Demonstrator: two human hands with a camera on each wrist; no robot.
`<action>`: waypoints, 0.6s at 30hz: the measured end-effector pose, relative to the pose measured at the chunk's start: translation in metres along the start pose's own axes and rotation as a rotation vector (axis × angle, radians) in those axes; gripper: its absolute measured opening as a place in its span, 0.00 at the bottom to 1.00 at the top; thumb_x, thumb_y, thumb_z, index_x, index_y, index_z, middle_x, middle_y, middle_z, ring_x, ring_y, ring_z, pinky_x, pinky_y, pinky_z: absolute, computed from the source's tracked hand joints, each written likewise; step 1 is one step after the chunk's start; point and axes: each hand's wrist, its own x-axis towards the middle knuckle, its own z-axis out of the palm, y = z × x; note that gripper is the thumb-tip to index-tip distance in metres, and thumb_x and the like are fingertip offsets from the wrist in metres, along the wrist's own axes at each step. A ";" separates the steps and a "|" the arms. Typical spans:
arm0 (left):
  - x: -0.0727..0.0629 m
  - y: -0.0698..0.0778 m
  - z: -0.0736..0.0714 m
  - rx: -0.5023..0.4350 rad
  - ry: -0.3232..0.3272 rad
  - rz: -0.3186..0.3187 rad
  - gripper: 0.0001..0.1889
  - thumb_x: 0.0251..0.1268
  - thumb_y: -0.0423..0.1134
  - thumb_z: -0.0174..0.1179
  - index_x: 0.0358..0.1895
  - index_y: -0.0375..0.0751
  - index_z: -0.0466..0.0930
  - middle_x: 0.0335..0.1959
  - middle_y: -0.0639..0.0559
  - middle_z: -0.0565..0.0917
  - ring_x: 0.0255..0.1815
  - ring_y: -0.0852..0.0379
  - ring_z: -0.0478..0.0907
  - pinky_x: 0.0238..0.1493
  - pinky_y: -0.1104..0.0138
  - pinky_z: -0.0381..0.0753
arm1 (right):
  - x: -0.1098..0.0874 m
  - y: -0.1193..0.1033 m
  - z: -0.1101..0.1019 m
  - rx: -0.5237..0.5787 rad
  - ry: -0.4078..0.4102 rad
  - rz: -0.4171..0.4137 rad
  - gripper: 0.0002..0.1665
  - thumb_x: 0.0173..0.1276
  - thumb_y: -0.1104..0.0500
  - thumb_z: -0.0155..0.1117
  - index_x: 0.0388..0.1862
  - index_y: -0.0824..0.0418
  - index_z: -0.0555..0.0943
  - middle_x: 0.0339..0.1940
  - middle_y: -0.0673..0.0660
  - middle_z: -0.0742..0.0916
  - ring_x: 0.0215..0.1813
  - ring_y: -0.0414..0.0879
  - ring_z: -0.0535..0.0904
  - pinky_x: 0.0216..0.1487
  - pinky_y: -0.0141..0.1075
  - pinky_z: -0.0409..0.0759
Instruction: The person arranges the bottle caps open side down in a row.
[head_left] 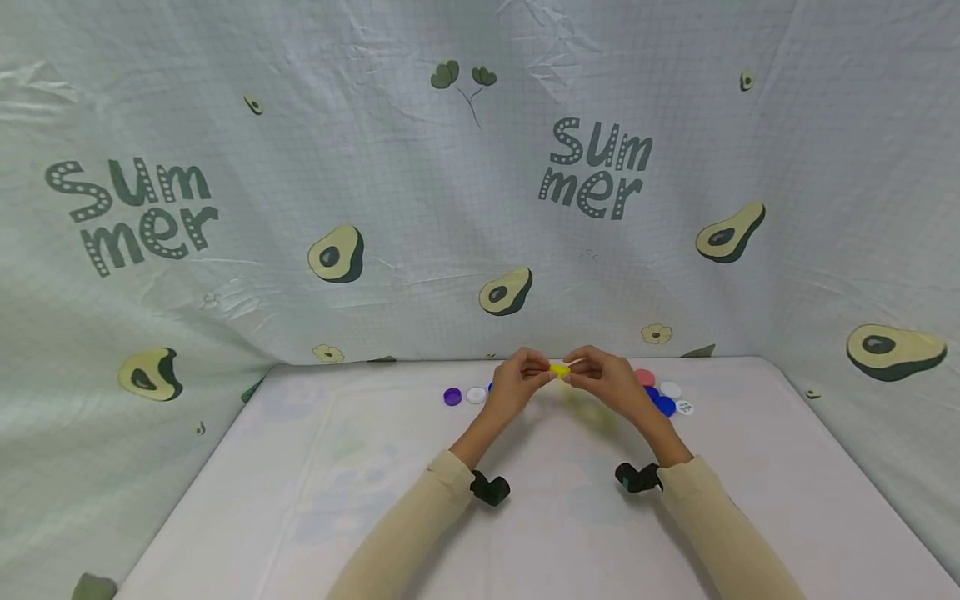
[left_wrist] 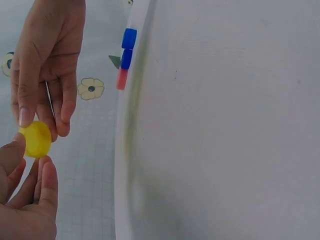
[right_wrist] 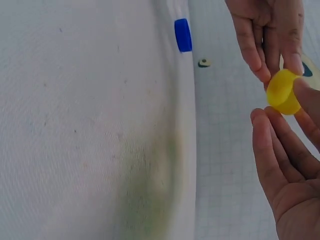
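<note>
A yellow bottle cap (head_left: 559,370) is held up between both hands over the far part of the table. My left hand (head_left: 512,385) pinches it from the left with thumb and fingertips. From the other side, my right hand (head_left: 611,383) pinches the same cap between thumb and fingers. Seen in the left wrist view, the round cap (left_wrist: 37,139) shows its face, with fingertips at its opposite edges. The right wrist view has the cap (right_wrist: 283,93) between the two sets of fingers, partly covered by the right thumb.
Left of the hands lie a purple cap (head_left: 452,397) and a white cap (head_left: 476,396), with a blue one partly hidden behind the left hand. Near the right hand are a red cap (head_left: 645,377), blue caps (head_left: 665,406), a white cap (head_left: 671,389) and a printed white cap (head_left: 685,407).
</note>
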 end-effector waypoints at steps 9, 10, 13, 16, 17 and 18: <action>-0.006 -0.002 -0.013 -0.010 0.024 0.050 0.12 0.67 0.32 0.67 0.52 0.35 0.84 0.49 0.43 0.88 0.50 0.50 0.86 0.51 0.70 0.84 | 0.005 -0.016 0.023 0.005 0.078 -0.056 0.14 0.70 0.61 0.70 0.51 0.62 0.79 0.50 0.61 0.86 0.53 0.57 0.86 0.52 0.47 0.85; -0.007 -0.002 -0.015 -0.012 0.027 0.051 0.13 0.66 0.31 0.68 0.53 0.35 0.84 0.49 0.43 0.88 0.49 0.49 0.86 0.50 0.70 0.84 | 0.005 -0.017 0.025 0.022 0.079 -0.064 0.14 0.71 0.61 0.69 0.52 0.62 0.79 0.51 0.61 0.86 0.53 0.57 0.86 0.52 0.45 0.86; -0.009 -0.004 -0.019 -0.001 0.029 0.053 0.17 0.63 0.27 0.69 0.55 0.35 0.84 0.50 0.42 0.87 0.49 0.46 0.85 0.51 0.67 0.85 | 0.006 -0.020 0.033 0.054 0.069 -0.090 0.15 0.72 0.62 0.67 0.55 0.62 0.80 0.52 0.61 0.86 0.49 0.55 0.88 0.49 0.39 0.86; -0.011 -0.006 -0.024 0.028 0.026 0.060 0.20 0.61 0.24 0.70 0.57 0.34 0.84 0.50 0.42 0.87 0.50 0.44 0.84 0.54 0.62 0.84 | 0.007 -0.022 0.039 0.096 0.057 -0.095 0.14 0.74 0.62 0.65 0.56 0.62 0.81 0.53 0.62 0.86 0.47 0.54 0.89 0.46 0.35 0.86; -0.012 -0.007 -0.025 0.037 0.025 0.067 0.20 0.60 0.24 0.70 0.57 0.34 0.84 0.50 0.42 0.87 0.49 0.43 0.84 0.54 0.60 0.84 | 0.007 -0.022 0.041 0.111 0.056 -0.092 0.14 0.75 0.61 0.64 0.57 0.62 0.81 0.53 0.62 0.86 0.46 0.54 0.89 0.46 0.34 0.86; -0.013 -0.007 -0.027 0.048 0.028 0.072 0.20 0.61 0.24 0.70 0.57 0.34 0.84 0.50 0.42 0.87 0.49 0.43 0.84 0.54 0.58 0.84 | 0.008 -0.023 0.043 0.127 0.056 -0.084 0.14 0.75 0.61 0.63 0.57 0.62 0.81 0.54 0.62 0.86 0.47 0.54 0.89 0.46 0.34 0.86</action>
